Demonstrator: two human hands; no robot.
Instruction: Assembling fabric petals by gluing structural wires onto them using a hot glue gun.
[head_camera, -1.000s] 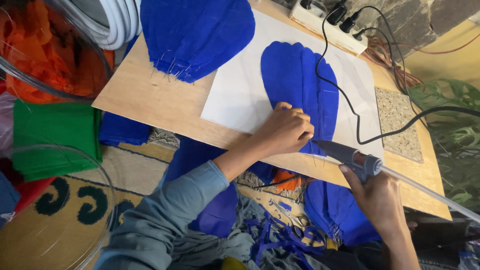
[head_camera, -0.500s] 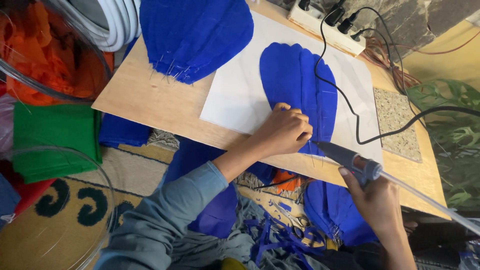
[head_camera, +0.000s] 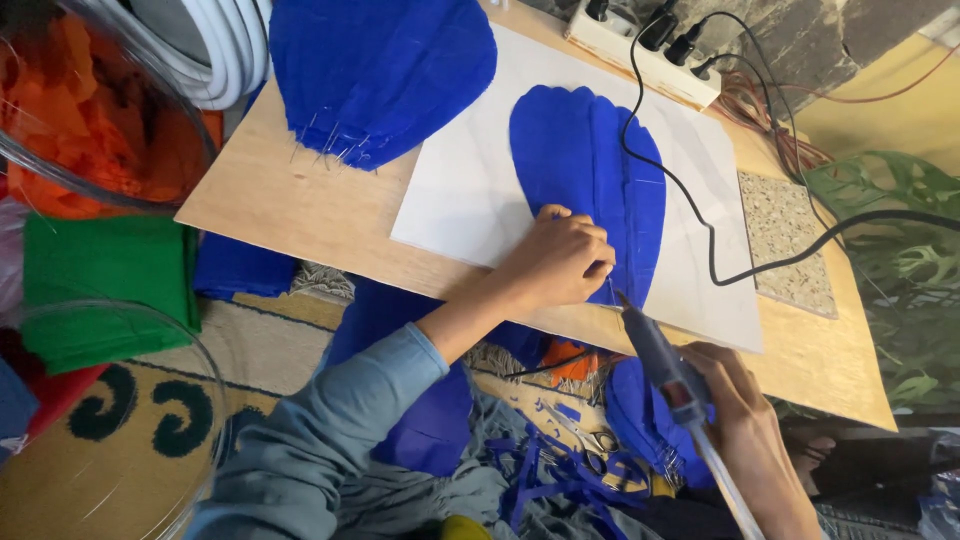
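My left hand (head_camera: 556, 262) presses its fingers down on the near end of a blue leaf-shaped fabric piece (head_camera: 590, 180) that lies on a white sheet (head_camera: 470, 200). My right hand (head_camera: 740, 420) grips a blue-grey hot glue gun (head_camera: 660, 360) with a clear glue stick out the back. The gun's tip points at the fabric's near edge, just by my left fingertips. A black cord (head_camera: 700, 230) runs across the sheet and the fabric.
A larger blue fabric piece (head_camera: 380, 70) lies at the far left of the wooden board (head_camera: 310, 220). A white power strip (head_camera: 640, 40) sits at the far edge, a speckled tile (head_camera: 785, 240) to the right. Scissors (head_camera: 585, 440) and blue scraps lie below. Green fabric (head_camera: 100, 280) is at left.
The glue gun's tip has moved a little closer to my left fingertips and the fabric's edge. My left hand stays pressed on the fabric.
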